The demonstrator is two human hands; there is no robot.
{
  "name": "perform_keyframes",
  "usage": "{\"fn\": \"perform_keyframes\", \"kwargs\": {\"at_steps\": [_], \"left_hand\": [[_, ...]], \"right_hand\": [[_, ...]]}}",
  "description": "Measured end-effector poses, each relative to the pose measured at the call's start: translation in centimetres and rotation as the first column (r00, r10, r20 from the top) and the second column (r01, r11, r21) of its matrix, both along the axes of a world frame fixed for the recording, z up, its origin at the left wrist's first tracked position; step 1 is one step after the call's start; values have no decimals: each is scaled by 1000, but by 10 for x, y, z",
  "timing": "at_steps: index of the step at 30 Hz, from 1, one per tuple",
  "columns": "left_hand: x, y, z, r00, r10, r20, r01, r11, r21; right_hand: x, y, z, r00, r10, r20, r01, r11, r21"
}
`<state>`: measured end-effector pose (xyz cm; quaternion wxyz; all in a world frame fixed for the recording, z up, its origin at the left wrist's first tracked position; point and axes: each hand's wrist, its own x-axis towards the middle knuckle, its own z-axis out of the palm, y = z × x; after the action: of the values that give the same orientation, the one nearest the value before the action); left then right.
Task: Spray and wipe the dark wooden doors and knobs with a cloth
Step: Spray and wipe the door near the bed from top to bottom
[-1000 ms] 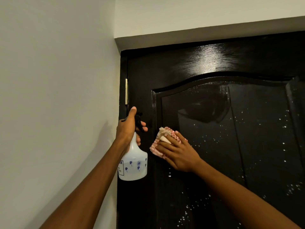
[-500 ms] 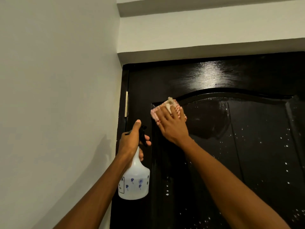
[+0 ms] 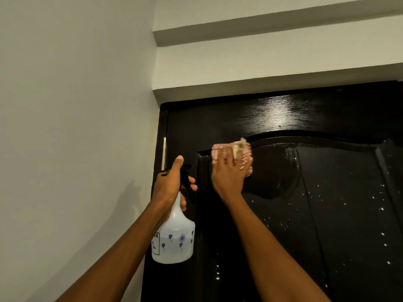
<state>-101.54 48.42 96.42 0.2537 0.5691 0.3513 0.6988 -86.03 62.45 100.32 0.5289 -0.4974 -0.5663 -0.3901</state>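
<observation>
A person's two bare arms are reaching up from the bottom of the view toward a glossy, dark wooden door (image 3: 283, 214) that is filling the right half of the scene. The right hand (image 3: 227, 168) is pressing a pink-and-white checked cloth (image 3: 245, 158) flat against the door, fingers laid straight over the fabric, at the upper left corner of the raised arched panel — just under the curved moulding. The cloth is sticking out above and to the right of the fingers, with a pale folded edge showing at its top.

The left hand (image 3: 172, 184) is gripping the neck of a translucent white spray bottle (image 3: 173, 238), fingers curled round it and thumb pointing upward beside the black trigger head. The bottle is hanging upright in front of the door's left edge, apart from the cloth, and is carrying small blue flower prints and part of a label (the lettering is too cut off to read).

White droplets (image 3: 340, 214) are speckling the panel to the right of and below the cloth, while a smeared wet patch is lying just right of the right hand. Light is glaring off the wood grain above the arch. A pale hinge (image 3: 164, 153) is showing on the door's left edge — close above the left hand. Plain white wall (image 3: 72, 127) is filling the left side, and a stepped white ledge is running above the door frame.
</observation>
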Motion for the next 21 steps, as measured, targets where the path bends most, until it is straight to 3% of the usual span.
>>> {"fn": "perform_keyframes", "kwargs": {"at_steps": [2, 3, 9, 16, 21], "left_hand": [[1, -3, 7, 1000, 23, 6, -23, 1000, 9], [3, -4, 8, 1000, 31, 5, -31, 999, 7], [2, -9, -2, 999, 32, 16, -31, 999, -13], [-5, -7, -9, 999, 27, 16, -27, 999, -20], [-5, -5, -13, 1000, 20, -3, -20, 999, -28]], "right_hand": [[-27, 9, -12, 970, -13, 243, 15, 1000, -7], [-32, 13, -17, 956, -9, 294, 13, 1000, -12], [1, 4, 6, 922, -68, 381, 82, 996, -21], [46, -8, 13, 996, -46, 70, 42, 997, 65], [70, -3, 9, 976, -8, -216, 23, 998, 66]]}}
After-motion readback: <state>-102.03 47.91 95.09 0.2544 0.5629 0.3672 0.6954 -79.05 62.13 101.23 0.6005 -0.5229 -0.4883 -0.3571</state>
